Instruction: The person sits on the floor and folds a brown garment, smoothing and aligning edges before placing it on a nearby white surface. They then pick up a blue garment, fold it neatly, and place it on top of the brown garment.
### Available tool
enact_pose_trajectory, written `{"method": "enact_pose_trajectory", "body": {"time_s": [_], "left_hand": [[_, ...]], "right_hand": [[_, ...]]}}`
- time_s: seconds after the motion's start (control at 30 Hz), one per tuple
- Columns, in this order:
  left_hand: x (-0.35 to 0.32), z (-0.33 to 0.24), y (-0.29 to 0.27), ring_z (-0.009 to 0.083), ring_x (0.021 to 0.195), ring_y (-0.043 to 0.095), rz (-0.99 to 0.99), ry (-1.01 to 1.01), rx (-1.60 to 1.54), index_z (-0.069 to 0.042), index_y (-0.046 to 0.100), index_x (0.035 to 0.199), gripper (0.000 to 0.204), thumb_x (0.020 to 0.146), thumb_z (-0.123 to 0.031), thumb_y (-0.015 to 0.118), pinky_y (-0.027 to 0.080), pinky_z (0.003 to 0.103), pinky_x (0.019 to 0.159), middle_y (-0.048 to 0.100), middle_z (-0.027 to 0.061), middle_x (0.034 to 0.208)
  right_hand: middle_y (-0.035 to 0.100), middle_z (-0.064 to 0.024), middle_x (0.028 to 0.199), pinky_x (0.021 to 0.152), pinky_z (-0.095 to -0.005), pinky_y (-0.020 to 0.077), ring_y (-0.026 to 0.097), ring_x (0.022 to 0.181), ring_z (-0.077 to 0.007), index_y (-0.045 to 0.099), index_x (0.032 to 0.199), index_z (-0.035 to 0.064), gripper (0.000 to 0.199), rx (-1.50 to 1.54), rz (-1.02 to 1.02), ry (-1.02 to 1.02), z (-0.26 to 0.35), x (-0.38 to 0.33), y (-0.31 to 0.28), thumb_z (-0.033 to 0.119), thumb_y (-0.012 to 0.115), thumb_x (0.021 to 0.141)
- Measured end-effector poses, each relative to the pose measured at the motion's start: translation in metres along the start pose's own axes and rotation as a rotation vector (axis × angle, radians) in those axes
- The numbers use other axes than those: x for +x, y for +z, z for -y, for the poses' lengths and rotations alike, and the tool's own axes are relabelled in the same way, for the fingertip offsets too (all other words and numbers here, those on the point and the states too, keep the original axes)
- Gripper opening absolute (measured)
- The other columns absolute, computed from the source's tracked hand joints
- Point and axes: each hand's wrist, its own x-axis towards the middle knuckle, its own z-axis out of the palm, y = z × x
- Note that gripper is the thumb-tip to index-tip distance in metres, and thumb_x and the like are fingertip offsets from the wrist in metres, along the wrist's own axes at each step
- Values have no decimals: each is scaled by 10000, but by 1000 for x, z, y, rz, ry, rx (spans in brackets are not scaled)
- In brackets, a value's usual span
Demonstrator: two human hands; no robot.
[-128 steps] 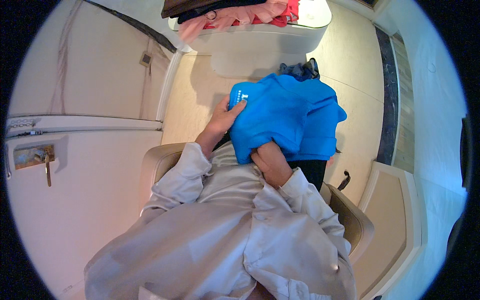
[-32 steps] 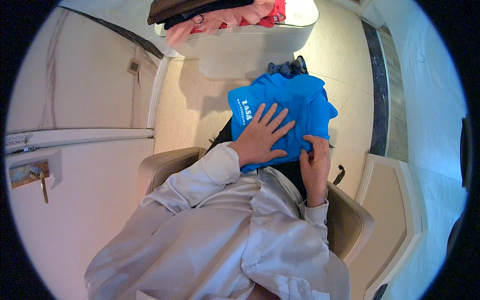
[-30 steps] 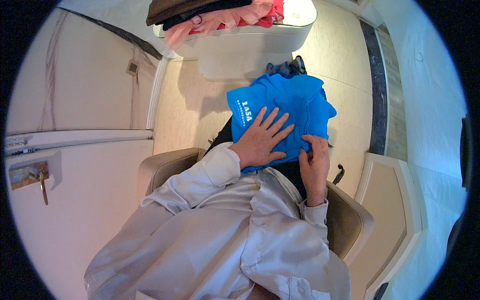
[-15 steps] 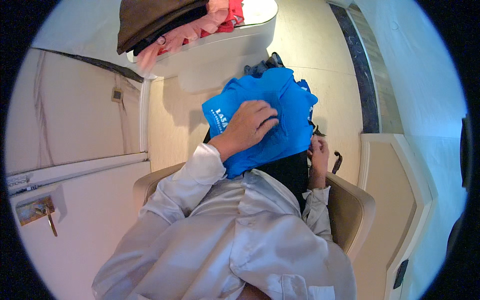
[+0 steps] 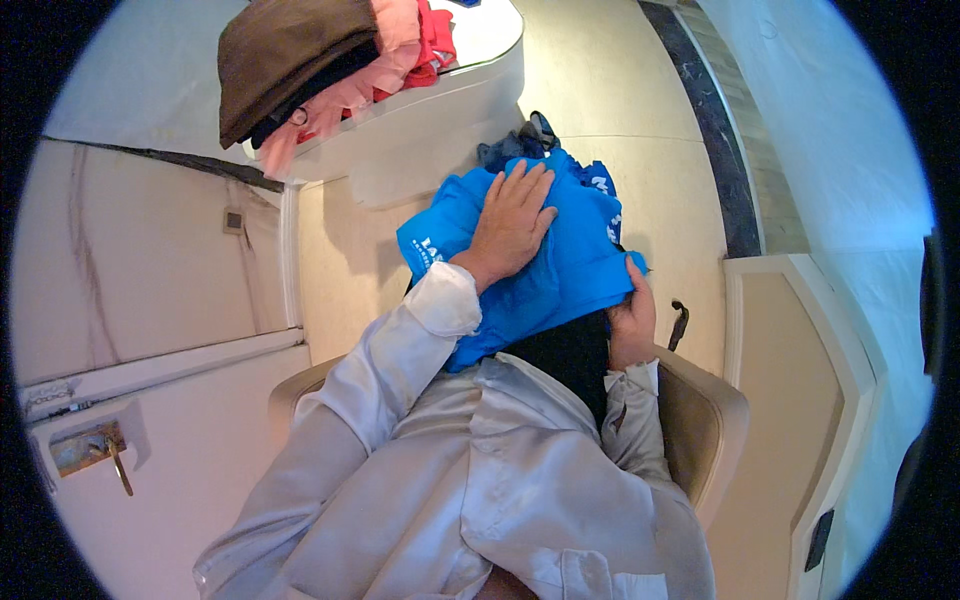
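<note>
A bright blue garment [image 5: 575, 268] with white print lies bunched across my lap, over black cloth. My left hand [image 5: 510, 225] rests flat on its upper part, fingers stretched out and pointing away from me. At the garment's right edge, my right hand [image 5: 632, 322] pinches a folded strip, thumb on top and the other fingers hidden beneath. A darker blue printed cloth [image 5: 600, 180] shows from under the garment's far right side. Past the far edge lies a dark grey-blue cloth piece [image 5: 518, 142], its kind unclear.
Ahead on the left, a white rounded table [image 5: 490, 75] holds a pile of brown [image 5: 290, 60], black, pink and red clothes. I sit in a beige armchair [image 5: 705, 410]. A door with a brass handle [image 5: 120, 468] stands at left, a cream panel [image 5: 790, 370] at right.
My left hand has moved slightly up and flattened out from a curled pose. My right hand has taken hold of the garment's right edge, now folded over. The view has shifted a little.
</note>
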Motion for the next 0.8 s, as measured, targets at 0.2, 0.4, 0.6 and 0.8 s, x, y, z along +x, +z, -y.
{"method": "enact_pose_trajectory", "body": {"time_s": [0.2, 0.4, 0.6, 0.8], "left_hand": [[-2, -4, 0, 394, 1425, 308, 40, -1, 52, -44, 445, 1429, 533, 984, -325, 528, 198, 532, 1180, 395, 183, 1512], [-1, -20, 0, 388, 1418, 320, 53, 62, 81, -49, 464, 1412, 537, 974, -347, 549, 199, 537, 1178, 402, 195, 1499], [-2, -27, -5, 387, 1393, 354, 73, 85, 16, -51, 477, 1396, 527, 964, -339, 567, 215, 544, 1168, 431, 203, 1465], [20, -13, -21, 363, 1251, 507, 176, 49, -242, -45, 522, 1345, 459, 940, -248, 596, 365, 493, 1085, 555, 197, 1317]], "right_hand": [[577, -140, 1228, 913, -343, 545, 614, 1054, -226, 459, 1356, 52, 464, 413, -268, 164, 65, 12, 23, 111, 623, 926], [557, -125, 1254, 942, -327, 524, 586, 1107, -223, 467, 1339, 43, 421, 543, -366, 169, 66, 21, 10, 77, 591, 939], [581, -87, 1217, 970, -309, 485, 576, 1088, -183, 515, 1290, -3, 347, -128, -164, -162, 63, 7, 14, 134, 588, 980], [604, -87, 1188, 946, -326, 503, 589, 1063, -172, 561, 1233, -34, 320, 510, -248, 115, 40, 29, -13, 153, 601, 977]]}}
